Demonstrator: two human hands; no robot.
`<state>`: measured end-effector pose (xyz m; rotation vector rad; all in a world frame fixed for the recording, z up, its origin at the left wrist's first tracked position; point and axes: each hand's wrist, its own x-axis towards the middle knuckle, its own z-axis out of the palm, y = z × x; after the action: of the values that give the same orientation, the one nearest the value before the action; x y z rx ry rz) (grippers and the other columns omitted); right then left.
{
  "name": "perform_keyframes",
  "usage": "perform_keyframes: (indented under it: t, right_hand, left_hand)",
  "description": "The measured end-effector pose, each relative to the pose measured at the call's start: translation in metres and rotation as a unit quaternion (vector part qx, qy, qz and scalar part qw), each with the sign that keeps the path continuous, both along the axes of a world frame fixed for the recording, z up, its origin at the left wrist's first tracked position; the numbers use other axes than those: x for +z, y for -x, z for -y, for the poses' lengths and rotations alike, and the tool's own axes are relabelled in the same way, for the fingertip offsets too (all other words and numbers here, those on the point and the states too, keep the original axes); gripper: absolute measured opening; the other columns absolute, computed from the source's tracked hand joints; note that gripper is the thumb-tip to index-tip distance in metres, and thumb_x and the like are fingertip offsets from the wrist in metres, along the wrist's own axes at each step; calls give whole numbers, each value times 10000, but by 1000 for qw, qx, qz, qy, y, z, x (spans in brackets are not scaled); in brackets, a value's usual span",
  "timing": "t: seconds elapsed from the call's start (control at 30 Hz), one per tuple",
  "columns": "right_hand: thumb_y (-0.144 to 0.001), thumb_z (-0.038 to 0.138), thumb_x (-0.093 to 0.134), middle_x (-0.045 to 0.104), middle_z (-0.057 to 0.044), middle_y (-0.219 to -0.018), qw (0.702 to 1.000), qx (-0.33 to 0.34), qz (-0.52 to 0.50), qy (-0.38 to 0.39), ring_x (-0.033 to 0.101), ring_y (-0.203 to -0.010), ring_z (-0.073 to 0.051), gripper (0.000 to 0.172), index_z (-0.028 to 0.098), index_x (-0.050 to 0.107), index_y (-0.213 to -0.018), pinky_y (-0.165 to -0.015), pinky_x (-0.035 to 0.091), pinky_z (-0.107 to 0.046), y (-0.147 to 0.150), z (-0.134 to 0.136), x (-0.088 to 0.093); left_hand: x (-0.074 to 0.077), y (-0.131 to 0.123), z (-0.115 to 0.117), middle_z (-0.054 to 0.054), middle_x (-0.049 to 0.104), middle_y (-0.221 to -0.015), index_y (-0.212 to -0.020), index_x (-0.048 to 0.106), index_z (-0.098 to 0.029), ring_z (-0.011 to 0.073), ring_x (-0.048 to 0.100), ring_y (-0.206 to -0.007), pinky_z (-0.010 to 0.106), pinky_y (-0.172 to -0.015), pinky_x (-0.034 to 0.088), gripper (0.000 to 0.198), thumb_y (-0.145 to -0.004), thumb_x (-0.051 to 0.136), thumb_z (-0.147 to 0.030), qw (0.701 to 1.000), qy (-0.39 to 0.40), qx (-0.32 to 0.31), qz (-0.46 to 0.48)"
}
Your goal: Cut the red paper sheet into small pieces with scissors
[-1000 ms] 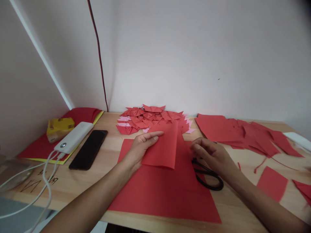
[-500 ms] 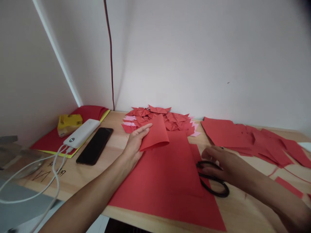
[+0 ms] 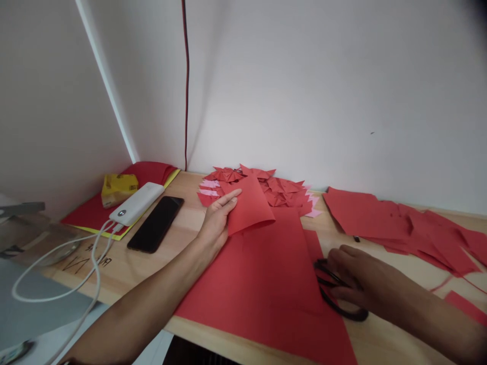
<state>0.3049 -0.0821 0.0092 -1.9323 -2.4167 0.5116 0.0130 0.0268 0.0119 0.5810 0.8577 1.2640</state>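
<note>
My left hand (image 3: 216, 219) pinches a folded piece of red paper (image 3: 251, 205) between thumb and fingers, above a large red paper sheet (image 3: 258, 289) on the table. The folded piece curves open along its lower edge. At the right side of the sheet, my right hand (image 3: 348, 274) is closed around the black handles of a pair of scissors (image 3: 355, 315). The scissor blades are out of sight. Behind the folded piece lies a pile of pointed red paper cut-outs (image 3: 279, 191), with some pink ones at its sides.
Red paper pieces (image 3: 361, 213) overlap at the back right. To the left are a black phone (image 3: 155, 224), a white power bank (image 3: 139, 204) with white cables (image 3: 98, 268), and a yellow packet (image 3: 119, 189) on red and yellow sheets. A dark cord (image 3: 186, 91) hangs down the wall.
The view has shifted, so most things appear farther right. My right hand's fingers have curled closer around the scissor handles. My left hand keeps hold of the folded red paper.
</note>
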Motion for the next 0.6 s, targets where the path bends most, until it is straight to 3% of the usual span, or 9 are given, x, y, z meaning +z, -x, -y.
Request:
perform_keyframes:
  t: [0.23, 0.43, 0.6]
  right_hand:
    - [-819, 327, 606, 567, -48, -796, 1000, 9, 9, -9, 565, -655, -200, 182, 221, 488, -729, -578, 390, -307, 1, 1, -7]
    - [-850, 349, 526, 634, -58, -789, 997, -37, 48, 54, 615, -675, -246, 133, 224, 535, -803, -564, 344, -316, 4, 6, -10]
    - [-809, 342, 527, 599, -20, -659, 996, -24, 24, 87, 530, -563, -184, 187, 234, 417, -703, -525, 315, -286, 3, 6, -2]
  left_hand:
    - [-2, 3, -4, 100, 770, -949, -1095, 727, -137, 118, 698, -754, 235, -790, 536, 311, -814, 623, -53, 999, -27, 7, 17]
    - [1, 0, -1, 113, 758, -1030, -1192, 686, -138, 131, 704, -843, 270, -915, 506, 382, -827, 611, -55, 999, -47, 9, 13]
    - [4, 0, 0, 121, 756, -1033, -1212, 671, -127, 129, 707, -844, 268, -913, 509, 379, -851, 581, -51, 998, -55, 12, 20]
